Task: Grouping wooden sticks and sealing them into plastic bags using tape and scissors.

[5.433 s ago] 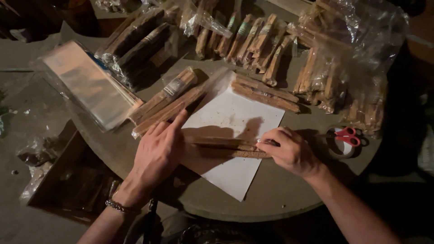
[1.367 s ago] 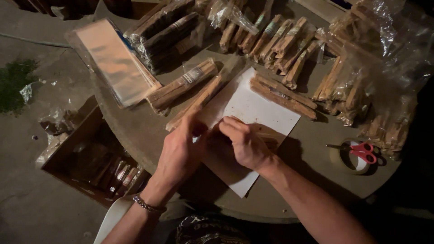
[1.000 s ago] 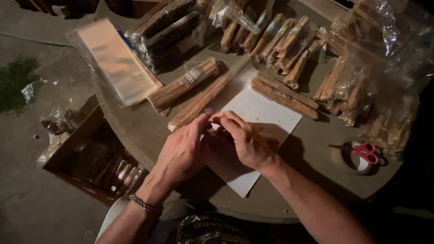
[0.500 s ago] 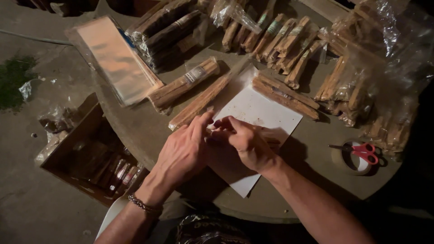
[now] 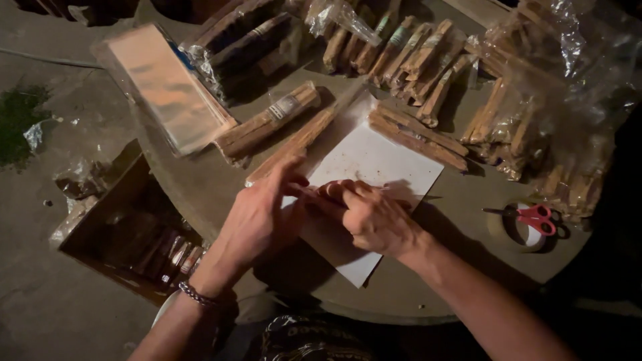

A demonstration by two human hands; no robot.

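Left hand [image 5: 257,217] and right hand [image 5: 374,217] pressed together at table centre, fingertips meeting over a small thing between them; what is pinched, hidden by the fingers. Both resting on one white paper sheet [image 5: 374,160], which runs from under the palms toward 1 o'clock, its near corner close to the round table's [image 5: 414,294] front edge at 6 o'clock. Bare tabletop free only at 4 to 5 o'clock, beside the right forearm.

Just past the fingertips at 11 o'clock, one long bundle of brown sticks [image 5: 294,144], touching the sheet's edge. Behind it, one banded bundle [image 5: 267,124]. At 1 o'clock, a pair of stick bundles [image 5: 418,134] along the sheet's far edge. At 3 o'clock, one pair of red-handled scissors [image 5: 531,217] lying on one tape roll [image 5: 501,230]. From 12 to 2 o'clock, many wrapped bundles [image 5: 535,100], too crowded to count. At 10 o'clock, one stack of clear sleeves [image 5: 164,87]. Off the table at 8 o'clock, one open cardboard box [image 5: 134,234].
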